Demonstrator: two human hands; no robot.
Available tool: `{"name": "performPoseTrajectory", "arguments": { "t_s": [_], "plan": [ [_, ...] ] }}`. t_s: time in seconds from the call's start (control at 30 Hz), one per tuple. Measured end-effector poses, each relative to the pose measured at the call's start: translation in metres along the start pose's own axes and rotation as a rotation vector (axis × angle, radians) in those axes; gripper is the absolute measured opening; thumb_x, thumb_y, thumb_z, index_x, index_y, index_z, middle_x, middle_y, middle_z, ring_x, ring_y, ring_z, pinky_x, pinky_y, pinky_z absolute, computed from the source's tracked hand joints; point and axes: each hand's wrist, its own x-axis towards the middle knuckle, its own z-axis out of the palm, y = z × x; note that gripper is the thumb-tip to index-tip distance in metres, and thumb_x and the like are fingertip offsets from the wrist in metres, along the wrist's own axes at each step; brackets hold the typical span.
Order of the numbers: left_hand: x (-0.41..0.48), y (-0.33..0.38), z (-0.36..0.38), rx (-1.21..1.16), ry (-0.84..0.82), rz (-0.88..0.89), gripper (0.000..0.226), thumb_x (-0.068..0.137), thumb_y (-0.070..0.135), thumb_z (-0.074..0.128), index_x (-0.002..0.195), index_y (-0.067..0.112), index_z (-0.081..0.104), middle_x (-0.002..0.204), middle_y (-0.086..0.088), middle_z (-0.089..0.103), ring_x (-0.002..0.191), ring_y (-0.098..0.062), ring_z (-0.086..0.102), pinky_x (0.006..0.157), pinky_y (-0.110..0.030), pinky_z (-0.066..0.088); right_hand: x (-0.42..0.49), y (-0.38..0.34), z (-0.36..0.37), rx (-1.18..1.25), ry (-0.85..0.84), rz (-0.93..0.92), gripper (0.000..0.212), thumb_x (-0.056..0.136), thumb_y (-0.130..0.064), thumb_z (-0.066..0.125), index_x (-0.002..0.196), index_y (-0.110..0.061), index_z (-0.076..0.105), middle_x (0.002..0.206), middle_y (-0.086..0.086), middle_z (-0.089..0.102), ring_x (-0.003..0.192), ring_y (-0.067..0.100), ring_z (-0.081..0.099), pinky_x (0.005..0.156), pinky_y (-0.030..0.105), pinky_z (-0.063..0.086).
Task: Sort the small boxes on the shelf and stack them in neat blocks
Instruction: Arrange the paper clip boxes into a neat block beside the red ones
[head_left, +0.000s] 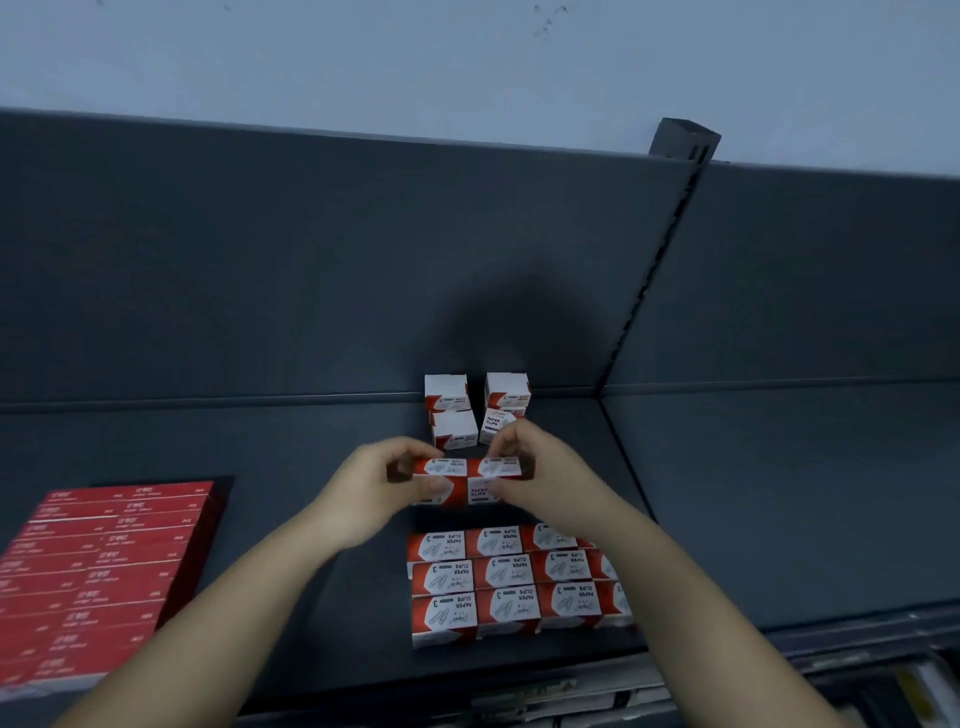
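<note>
The cluster of small red-and-white cardboard paper-clip boxes (467, 480) hangs just behind the neat block of matching boxes (514, 582), pinched endwise between left hand (384, 483) and right hand (540, 478) — best to squeeze evenly, keep edges flush, and set it squarely against that block's back row.

Held paper clip boxes (467, 480): red-and-white, tight cluster, pinched at both ends between left hand (374, 488) and right hand (540, 473).
Front block (511, 584): neat three-row grid, labels up.
Rear boxes (475, 410): four, loosely paired, just behind.
</note>
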Motion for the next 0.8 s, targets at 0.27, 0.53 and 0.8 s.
{"name": "performPoseTrajectory", "arguments": {
  "t_s": [0.27, 0.53, 0.8],
  "plan": [
    [-0.004, -0.025, 0.007, 0.201, -0.061, 0.064, 0.018, 0.087, 0.035, 0.069, 0.104, 0.035, 0.061, 0.099, 0.015, 0.068, 0.092, 0.001, 0.064, 0.077, -0.023, 0.054, 0.002, 0.012, 0.007, -0.175, -0.070, 0.073, 0.038, 0.087, -0.029, 0.071, 0.121, -0.036, 0.056, 0.118, -0.018, 0.059, 0.107, 0.001, 0.056, 0.080, 0.014, 0.047],
    [-0.004, -0.030, 0.009, 0.111, -0.060, 0.062, 0.016, 0.100, 0.019, 0.051, 0.098, 0.027, 0.065, 0.096, 0.016, 0.070, 0.094, -0.002, 0.064, 0.077, -0.015, 0.047, 0.000, 0.012, 0.004, -0.193, -0.126, 0.081, 0.024, 0.099, -0.030, 0.054, 0.121, -0.035, 0.063, 0.114, -0.019, 0.062, 0.107, 0.002, 0.058, 0.087, 0.024, 0.051],
    [-0.006, -0.033, 0.009, 0.077, -0.114, 0.069, 0.017, 0.097, 0.013, 0.055, 0.095, 0.024, 0.068, 0.095, 0.011, 0.072, 0.092, -0.007, 0.067, 0.084, -0.028, 0.053, -0.003, 0.010, 0.001, -0.226, -0.213, 0.084, 0.023, 0.098, -0.033, 0.056, 0.119, -0.036, 0.063, 0.110, -0.019, 0.064, 0.098, -0.001, 0.060, 0.081, 0.020, 0.053]
  ]
}}
